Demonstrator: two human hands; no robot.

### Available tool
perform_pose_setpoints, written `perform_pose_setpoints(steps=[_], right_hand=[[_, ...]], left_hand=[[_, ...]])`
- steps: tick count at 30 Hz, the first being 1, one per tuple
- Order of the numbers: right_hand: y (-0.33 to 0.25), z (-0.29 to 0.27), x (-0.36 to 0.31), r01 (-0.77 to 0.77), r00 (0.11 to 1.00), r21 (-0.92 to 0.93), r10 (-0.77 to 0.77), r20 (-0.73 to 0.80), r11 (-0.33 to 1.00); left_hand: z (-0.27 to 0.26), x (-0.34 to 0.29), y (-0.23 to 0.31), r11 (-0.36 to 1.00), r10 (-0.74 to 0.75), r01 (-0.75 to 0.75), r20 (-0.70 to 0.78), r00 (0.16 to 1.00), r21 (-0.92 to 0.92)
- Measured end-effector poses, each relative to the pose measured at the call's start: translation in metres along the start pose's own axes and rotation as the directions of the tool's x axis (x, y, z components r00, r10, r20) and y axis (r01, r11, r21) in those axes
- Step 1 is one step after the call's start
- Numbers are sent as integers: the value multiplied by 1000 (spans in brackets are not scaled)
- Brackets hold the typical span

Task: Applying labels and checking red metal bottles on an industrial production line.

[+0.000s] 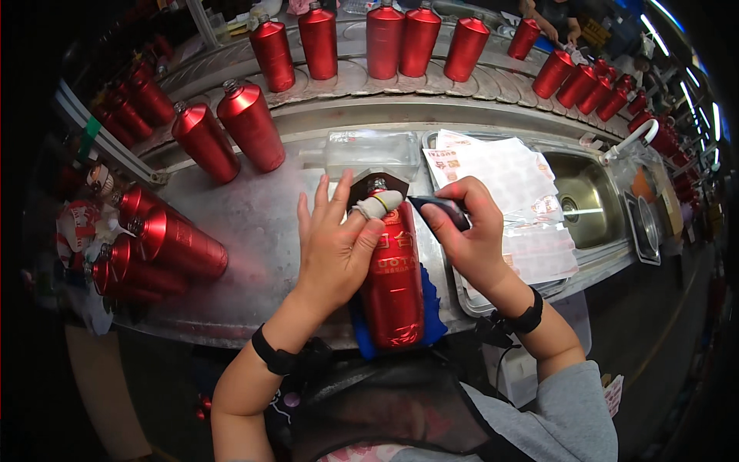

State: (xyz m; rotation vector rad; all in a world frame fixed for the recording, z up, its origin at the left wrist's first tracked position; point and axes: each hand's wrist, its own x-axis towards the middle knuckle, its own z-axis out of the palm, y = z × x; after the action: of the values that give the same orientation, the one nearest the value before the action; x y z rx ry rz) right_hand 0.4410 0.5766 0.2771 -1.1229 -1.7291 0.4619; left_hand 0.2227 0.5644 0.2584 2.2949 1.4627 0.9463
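In front of me a red metallic bottle [394, 285] with gold lettering lies with its bare neck pointing away. Under its lower part is a blue cloth [433, 306]. My left hand [332, 245] steadies the bottle near the shoulder with thumb and index finger; its other fingers stretch upward. A white finger cover [377, 205] with a yellow band wraps that index finger. Pinched in my right hand [476, 231] is a dark, flat scraper-like tool [446, 209], its tip close to the bottle's shoulder. Behind the neck sits a dark angular holder [394, 182].
White printed label sheets [493, 173] lie on a metal tray at the right, beside a steel sink [589, 202]. A clear plastic box [371, 154] stands behind the holder. Several red bottles [254, 127] stand at the left and along a conveyor [350, 73]. Across it, another person's hands [562, 32] show.
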Motion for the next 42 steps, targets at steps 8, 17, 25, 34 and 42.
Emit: perform_pose_setpoints(steps=[8,17,25,34,42], right_hand=[[-30,-22,-30,388,848,132,-409,336,912],[-35,-50,-46,-557,784,174,446,431,812],[75,-139,-69,-766,563,-271,812,154,583],[108,-157,-60,-416,694,-728,707,133,545],[123,-146,-52,-274,814,-552,496,303,788]], left_hand=[[-4,-52,23,762,-325,357,158,932,-540],[15,-59,19,312,-344,440,331,879,-842],[19,-61,17,240,-356,463,366,860,-853],[15,-57,21,291,-354,482,375,857,-827],[15,-58,20,260,-364,469,364,857,-844]])
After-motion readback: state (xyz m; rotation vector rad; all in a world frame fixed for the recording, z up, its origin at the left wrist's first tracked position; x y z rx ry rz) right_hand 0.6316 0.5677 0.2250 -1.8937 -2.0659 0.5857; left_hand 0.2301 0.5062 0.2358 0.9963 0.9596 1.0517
